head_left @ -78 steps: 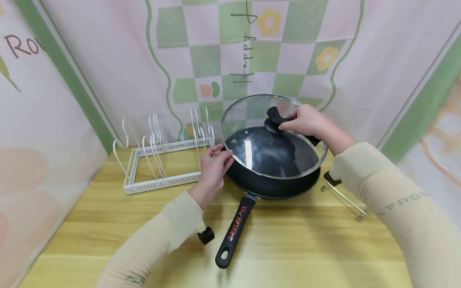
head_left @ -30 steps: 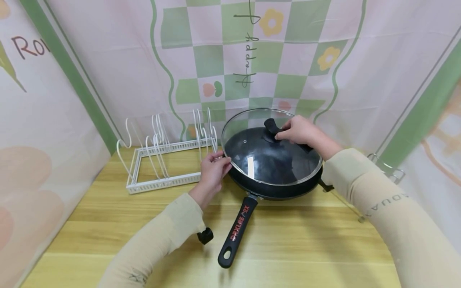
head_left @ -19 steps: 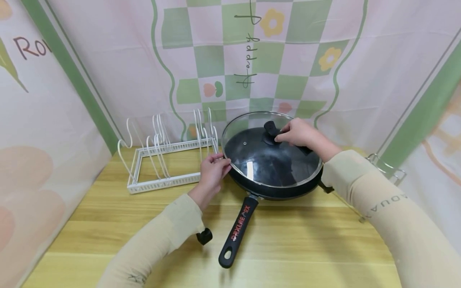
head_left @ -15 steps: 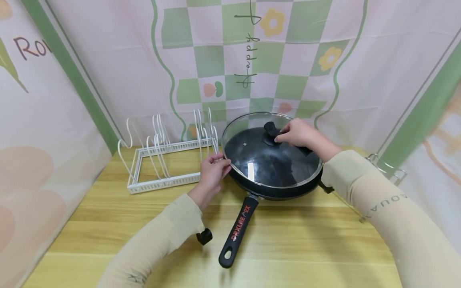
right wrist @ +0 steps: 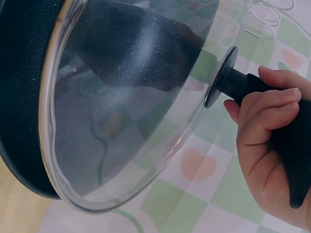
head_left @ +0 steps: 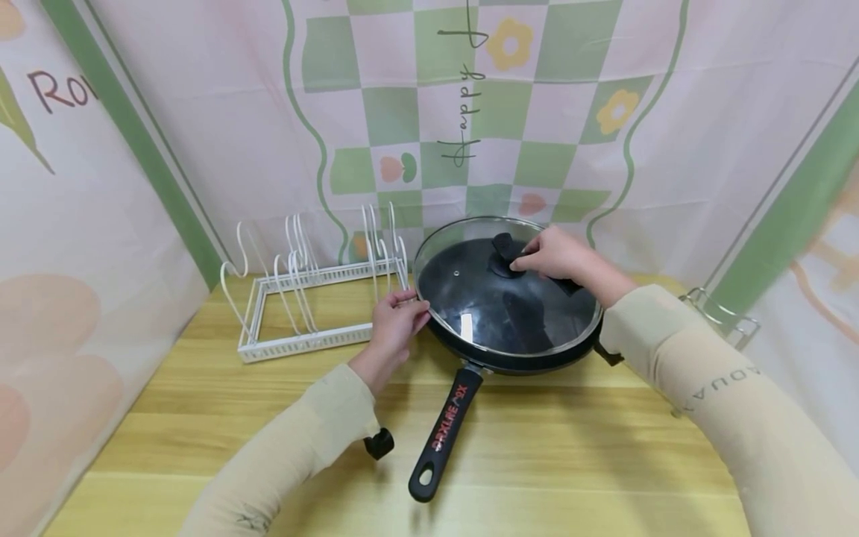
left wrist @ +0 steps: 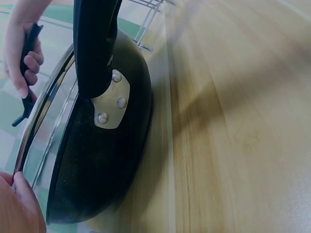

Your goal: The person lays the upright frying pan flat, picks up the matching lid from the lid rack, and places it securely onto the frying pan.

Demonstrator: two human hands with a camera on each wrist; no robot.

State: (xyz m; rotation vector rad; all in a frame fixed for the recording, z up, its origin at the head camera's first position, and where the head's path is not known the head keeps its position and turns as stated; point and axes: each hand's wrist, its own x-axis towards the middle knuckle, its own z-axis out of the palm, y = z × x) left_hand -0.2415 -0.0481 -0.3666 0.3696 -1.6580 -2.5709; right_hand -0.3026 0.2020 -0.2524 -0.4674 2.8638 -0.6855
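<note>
A clear glass lid (head_left: 463,298) with a metal rim lies over a black frying pan (head_left: 530,365), its far edge tilted up. My right hand (head_left: 560,257) grips the black knob (head_left: 503,246) on top of the lid; in the right wrist view the fingers (right wrist: 267,116) curl round it. At the lid's left edge my left hand (head_left: 396,328) pinches the rim between thumb and finger. The left wrist view shows a gap between the lid's rim (left wrist: 41,104) and the pan's edge. The pan's long handle (head_left: 443,440), with red lettering, points toward me.
To the left of the pan, a white wire rack (head_left: 309,341) with upright loops stands on the wooden table (head_left: 557,462). A small metal wire rack (head_left: 728,317) is partly hidden behind my right sleeve. A patterned cloth (head_left: 389,45) hangs close behind the pan.
The lid's raised far side has come down toward the pan, with my right hand lowering along with it. My left hand stays at the rim, and the pan has hardly shifted.
</note>
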